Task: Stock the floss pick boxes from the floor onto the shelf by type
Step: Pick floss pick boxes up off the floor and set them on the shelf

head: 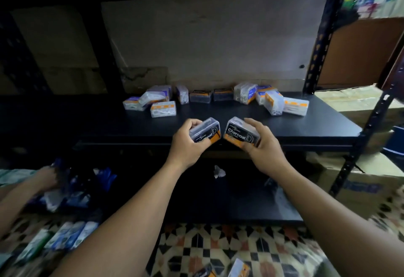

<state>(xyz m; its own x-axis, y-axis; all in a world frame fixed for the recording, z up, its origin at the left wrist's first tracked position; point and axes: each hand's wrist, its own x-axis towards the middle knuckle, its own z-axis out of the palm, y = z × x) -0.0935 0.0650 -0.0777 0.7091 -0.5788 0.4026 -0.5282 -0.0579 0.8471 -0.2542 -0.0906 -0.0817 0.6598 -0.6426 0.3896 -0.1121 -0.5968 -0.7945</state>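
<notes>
My left hand [185, 145] grips a black-and-orange charcoal floss pick box [206, 131], and my right hand [262, 143] grips a second charcoal box [239, 133] beside it. Both are held just above the front edge of the black shelf [306, 123]. At the back of the shelf two charcoal boxes [211, 95] stand side by side in the middle. A group of white-and-orange boxes [162, 108] lies to their left, another white group [273, 101] to their right. More boxes [238, 269] lie on the patterned floor near the bottom edge.
Another person's hand [47, 178] reaches into a pile of blue packets at the lower left. Packaged items [65, 235] lie on the floor there. A black upright post [323, 42] borders the shelf on the right, with cardboard cartons [360, 187] beyond it.
</notes>
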